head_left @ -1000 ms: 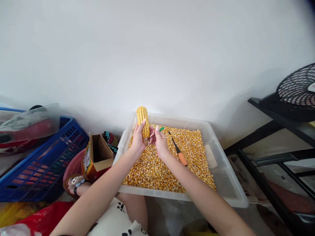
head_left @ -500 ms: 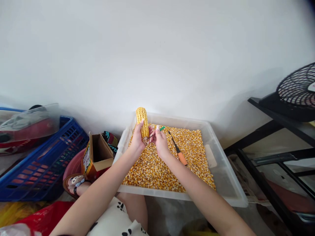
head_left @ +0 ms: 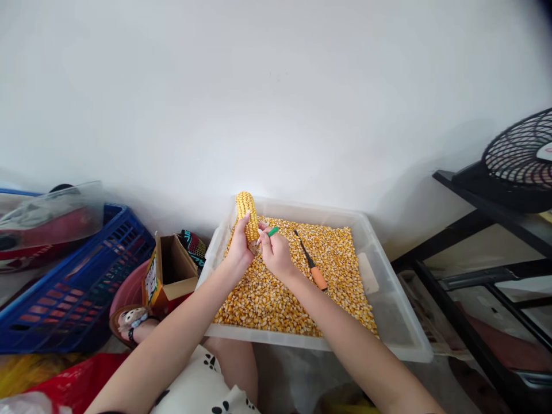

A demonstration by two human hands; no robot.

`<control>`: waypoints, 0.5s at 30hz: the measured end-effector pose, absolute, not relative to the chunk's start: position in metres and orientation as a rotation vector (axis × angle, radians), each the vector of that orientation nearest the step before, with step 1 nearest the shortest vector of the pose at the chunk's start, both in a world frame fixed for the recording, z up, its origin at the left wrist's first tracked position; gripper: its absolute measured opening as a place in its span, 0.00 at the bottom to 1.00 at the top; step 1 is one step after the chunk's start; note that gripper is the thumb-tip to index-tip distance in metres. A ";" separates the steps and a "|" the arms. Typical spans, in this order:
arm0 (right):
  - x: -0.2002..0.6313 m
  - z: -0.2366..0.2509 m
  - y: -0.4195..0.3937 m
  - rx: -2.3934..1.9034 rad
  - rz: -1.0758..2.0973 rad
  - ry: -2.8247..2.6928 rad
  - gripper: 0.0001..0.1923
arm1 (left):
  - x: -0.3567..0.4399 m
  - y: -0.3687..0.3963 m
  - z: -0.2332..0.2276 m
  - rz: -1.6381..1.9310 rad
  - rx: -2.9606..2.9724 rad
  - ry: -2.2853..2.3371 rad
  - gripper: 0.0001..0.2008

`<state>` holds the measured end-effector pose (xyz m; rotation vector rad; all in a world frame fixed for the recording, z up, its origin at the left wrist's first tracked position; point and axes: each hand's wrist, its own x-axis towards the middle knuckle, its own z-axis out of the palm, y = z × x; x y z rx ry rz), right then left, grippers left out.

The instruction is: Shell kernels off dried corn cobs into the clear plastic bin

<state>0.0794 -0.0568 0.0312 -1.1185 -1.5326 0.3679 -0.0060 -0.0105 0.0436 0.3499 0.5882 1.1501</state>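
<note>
My left hand (head_left: 240, 244) is closed around an ear of corn (head_left: 246, 214), held tilted above the far left part of a clear plastic bin (head_left: 371, 230). Yellow kernels cover the upper end of the ear; its lower end is partly hidden by my fingers. In my right hand (head_left: 275, 253) is a thin tool with a green handle (head_left: 273, 232), pinched close against the ear's lower part. The tool's tip is hidden from me. Loose corn kernels (head_left: 267, 305) spread over the bin's floor, and an orange-handled tool with a dark shaft (head_left: 318, 277) lies on them.
To the left are an open cardboard box (head_left: 179, 282), a pink basin (head_left: 129, 284) and a blue plastic basket (head_left: 81, 287) with bagged things. At the right, a black fan (head_left: 520, 158) stands on a black metal rack (head_left: 457, 236). A white wall (head_left: 276, 103) rises behind the bin.
My right hand has moved left and up against the ear, turning the green handle. The ear has dipped slightly down and to the left in my left hand.
</note>
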 end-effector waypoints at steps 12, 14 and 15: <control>0.080 0.028 -0.047 -1.165 0.944 -1.120 0.24 | -0.002 -0.021 0.050 1.112 0.504 0.660 0.12; 0.080 0.025 -0.044 -1.157 0.985 -1.064 0.24 | -0.001 -0.022 0.050 1.057 0.511 0.652 0.12; 0.080 0.023 -0.043 -1.156 0.999 -1.043 0.24 | -0.001 -0.022 0.050 1.029 0.502 0.650 0.12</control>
